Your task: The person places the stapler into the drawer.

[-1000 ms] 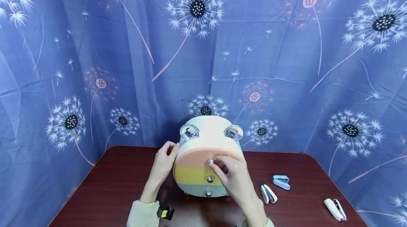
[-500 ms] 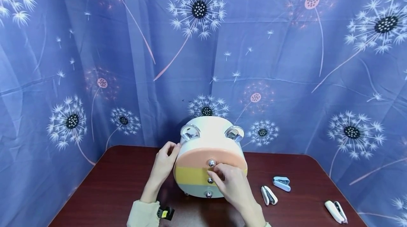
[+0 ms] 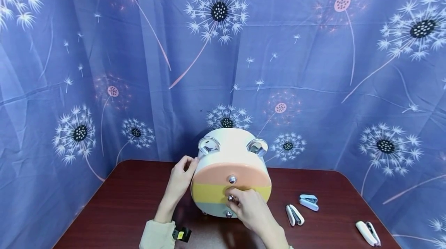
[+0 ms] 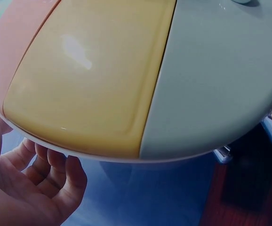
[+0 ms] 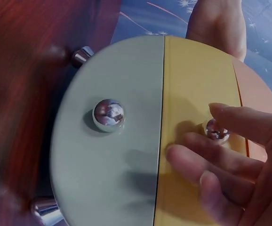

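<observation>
A rounded white cabinet (image 3: 226, 142) shaped like an alarm clock has three drawer fronts: peach (image 3: 217, 173), yellow (image 3: 209, 193) and grey-green (image 3: 213, 208). Each front bears a round chrome knob. My right hand (image 3: 251, 207) is at the middle knob (image 5: 216, 131); thumb and index finger pinch it from either side, the other fingers bent in front of the yellow face. At the cabinet's left side, my left hand (image 3: 181, 175) touches the white casing with loosely bent fingertips (image 4: 76, 172). The drawers appear flush with the casing.
On the dark red table (image 3: 115, 202) to the right lie a light blue mini stapler (image 3: 308, 202), a white one (image 3: 294, 215) and another white one (image 3: 368, 233). A blue dandelion-print curtain (image 3: 296, 67) hangs close behind the cabinet. Two chrome domes (image 3: 209, 145) sit on its top.
My right hand has moved down from the top peach drawer's knob to the yellow drawer's knob and now pinches it. My left hand stays at the cabinet's side.
</observation>
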